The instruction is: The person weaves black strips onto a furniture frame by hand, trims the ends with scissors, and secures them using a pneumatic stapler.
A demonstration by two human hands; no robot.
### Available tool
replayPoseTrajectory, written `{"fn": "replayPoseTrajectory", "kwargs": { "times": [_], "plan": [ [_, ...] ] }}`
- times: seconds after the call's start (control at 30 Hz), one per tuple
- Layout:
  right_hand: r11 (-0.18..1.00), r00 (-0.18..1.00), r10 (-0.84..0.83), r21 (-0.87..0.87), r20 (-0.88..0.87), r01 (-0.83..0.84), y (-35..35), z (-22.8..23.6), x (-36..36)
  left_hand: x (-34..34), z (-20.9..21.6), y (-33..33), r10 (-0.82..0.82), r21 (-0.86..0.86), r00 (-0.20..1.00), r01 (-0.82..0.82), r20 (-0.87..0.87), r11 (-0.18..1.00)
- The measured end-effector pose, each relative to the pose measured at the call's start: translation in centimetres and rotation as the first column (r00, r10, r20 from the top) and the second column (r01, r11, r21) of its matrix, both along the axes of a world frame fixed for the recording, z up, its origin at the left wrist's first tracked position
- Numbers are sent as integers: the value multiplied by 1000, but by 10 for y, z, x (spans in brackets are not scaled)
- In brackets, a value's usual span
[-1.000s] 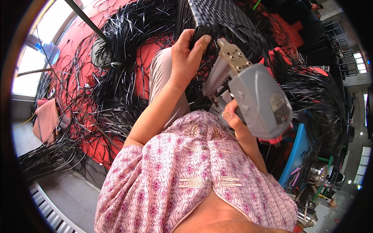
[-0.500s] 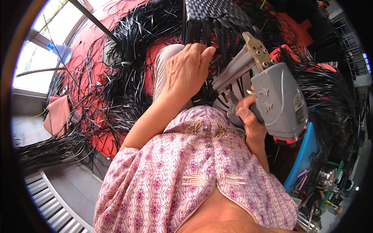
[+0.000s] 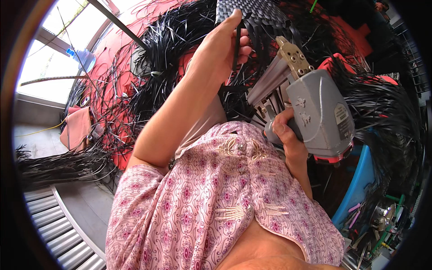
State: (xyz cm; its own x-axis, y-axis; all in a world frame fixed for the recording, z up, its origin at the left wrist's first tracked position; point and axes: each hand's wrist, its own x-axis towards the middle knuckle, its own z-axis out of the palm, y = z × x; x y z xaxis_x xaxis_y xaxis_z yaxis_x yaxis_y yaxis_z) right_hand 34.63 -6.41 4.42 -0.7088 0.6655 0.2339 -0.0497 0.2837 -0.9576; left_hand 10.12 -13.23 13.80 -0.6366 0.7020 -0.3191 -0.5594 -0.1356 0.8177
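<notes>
My left hand (image 3: 228,45) reaches up to the woven dark strip panel (image 3: 245,12), thumb stretched out and fingers apart from it. A loose dark strip (image 3: 237,40) runs down across those fingers, which are not closed round it. My right hand (image 3: 288,130) is wrapped round the handle of a grey staple gun (image 3: 317,105). The gun's metal nose points up and away, its long magazine slants toward the left, and its base is red and black. Some fingers of the right hand are hidden behind the gun's body.
Tangled black strips (image 3: 157,58) cover the red sheet (image 3: 108,49) around me. At the right stands a blue tub edge (image 3: 355,189), with small tools near it. A slatted metal rack (image 3: 58,225) lies lower left; a pinkish cloth (image 3: 76,128) and a water bottle (image 3: 83,58) are farther left.
My left hand has moved forward from beside my knee to the woven panel's near edge, its closed fingers opening. The right hand and staple gun have stayed nearly in place.
</notes>
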Motion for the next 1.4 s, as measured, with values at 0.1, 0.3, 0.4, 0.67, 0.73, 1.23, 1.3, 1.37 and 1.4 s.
{"fn": "replayPoseTrajectory", "kwargs": {
  "times": [0.1,0.3,0.4,0.67,0.73,1.23,1.3,1.37,1.4],
  "plan": [
    [995,997,61,-82,-37,-64,-4,15,-3,-10,0,7,-22,-151,997,11,-72,988],
    [963,992,93,-247,-82,-110,-11,16,1,-7,8,23,68,-205,995,-81,-71,975],
    [986,992,109,-123,-61,-116,-11,10,5,-16,5,22,11,-162,1000,-6,25,987],
    [985,983,162,-68,89,-156,-6,21,8,10,-24,11,153,5,961,-156,-229,988],
    [987,983,155,-52,95,-150,-6,18,3,20,-31,13,237,10,907,-249,-348,968],
    [964,969,231,-113,-86,-240,-5,32,-50,2,-112,20,302,280,822,-182,-482,943],
    [972,976,174,-134,-133,-192,-5,30,-57,3,-111,19,293,340,845,-142,-448,930],
    [970,982,143,-177,-125,-164,-3,37,-60,9,-105,21,299,339,881,-173,-367,925],
    [963,983,140,-214,-116,-163,-3,39,-61,11,-102,23,298,345,884,-171,-360,923]
  ]
}}
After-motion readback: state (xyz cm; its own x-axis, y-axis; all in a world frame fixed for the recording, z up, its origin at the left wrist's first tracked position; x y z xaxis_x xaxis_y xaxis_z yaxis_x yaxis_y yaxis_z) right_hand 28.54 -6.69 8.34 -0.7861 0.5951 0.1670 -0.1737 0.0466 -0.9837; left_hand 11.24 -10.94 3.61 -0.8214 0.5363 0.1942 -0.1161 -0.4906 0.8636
